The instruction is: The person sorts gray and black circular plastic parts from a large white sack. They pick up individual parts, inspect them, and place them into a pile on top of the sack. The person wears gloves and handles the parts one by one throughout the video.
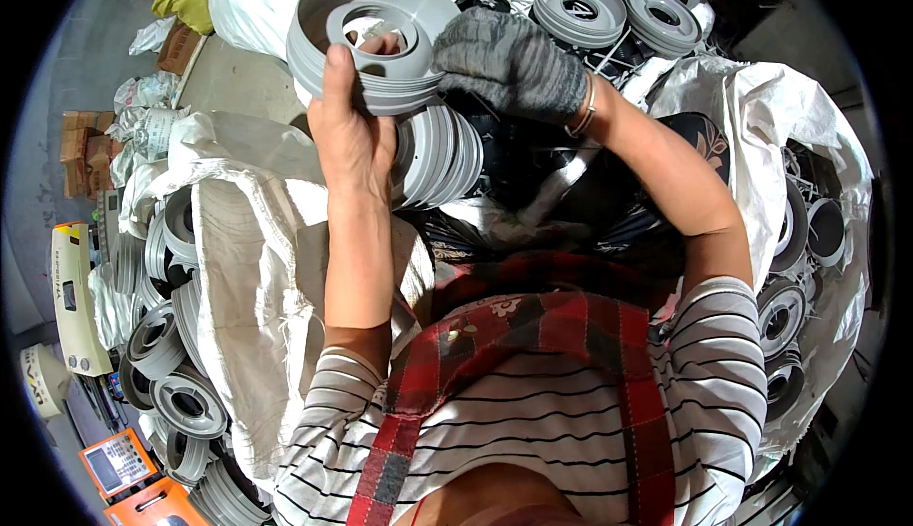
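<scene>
A round grey plastic housing (314,50) with stepped ridges and an open centre is held up in my bare left hand (350,131). The thumb presses on its near side, and fingertips show through the centre hole. At the housing's right edge is my right hand (514,65), in a grey knitted glove with the fingers curled closed. Whatever those fingers grip is hidden. Just below the held piece, several similar grey rings (442,160) lie stacked on their side by my lap.
A white woven sack (252,241) with more grey rings (190,402) stands at left. Another sack (818,98) at right holds similar parts. More round housings (580,10) lie ahead among black pieces. An orange scale (119,464) and cardboard boxes (86,155) are at far left.
</scene>
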Demonstrator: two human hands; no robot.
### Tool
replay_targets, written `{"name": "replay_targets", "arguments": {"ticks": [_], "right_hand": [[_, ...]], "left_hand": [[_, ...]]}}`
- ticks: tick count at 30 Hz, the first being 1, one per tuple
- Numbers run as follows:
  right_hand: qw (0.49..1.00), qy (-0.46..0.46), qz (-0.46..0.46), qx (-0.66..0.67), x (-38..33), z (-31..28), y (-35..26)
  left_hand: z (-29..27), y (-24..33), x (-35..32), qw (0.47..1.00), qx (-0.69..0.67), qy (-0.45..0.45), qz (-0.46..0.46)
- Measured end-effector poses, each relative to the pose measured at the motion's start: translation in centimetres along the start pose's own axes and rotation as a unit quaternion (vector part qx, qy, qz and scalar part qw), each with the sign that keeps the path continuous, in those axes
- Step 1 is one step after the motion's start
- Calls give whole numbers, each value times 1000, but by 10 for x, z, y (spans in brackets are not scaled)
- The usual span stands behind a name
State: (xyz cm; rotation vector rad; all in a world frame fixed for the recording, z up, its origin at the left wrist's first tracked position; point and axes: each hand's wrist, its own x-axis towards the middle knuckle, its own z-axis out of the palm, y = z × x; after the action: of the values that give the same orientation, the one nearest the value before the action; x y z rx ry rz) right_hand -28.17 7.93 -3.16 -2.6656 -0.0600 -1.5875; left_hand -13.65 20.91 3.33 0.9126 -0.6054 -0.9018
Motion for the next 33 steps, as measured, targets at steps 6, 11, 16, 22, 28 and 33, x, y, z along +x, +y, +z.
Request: {"name": "replay_targets", "arguments": {"ticks": [6, 11, 16, 22, 28, 33], "right_hand": [[859, -189, 473, 55, -46, 31, 28], [804, -488, 336, -57, -101, 66, 23], [840, -248, 465, -128, -44, 46, 35], [890, 33, 454, -16, -18, -26, 40], [980, -34, 193, -41, -18, -21, 14], [935, -105, 330, 75, 4, -40, -3]], "left_hand": [[-6, -4, -3, 999, -31, 15, 16], [0, -9, -11, 999, 37, 16, 1], [3, -7, -18, 999, 35, 13, 6], [17, -24, -18, 998, 29, -19, -51], [31, -36, -23, 991, 12, -99, -91], [30, -32, -24, 986, 117, -108, -51]]}}
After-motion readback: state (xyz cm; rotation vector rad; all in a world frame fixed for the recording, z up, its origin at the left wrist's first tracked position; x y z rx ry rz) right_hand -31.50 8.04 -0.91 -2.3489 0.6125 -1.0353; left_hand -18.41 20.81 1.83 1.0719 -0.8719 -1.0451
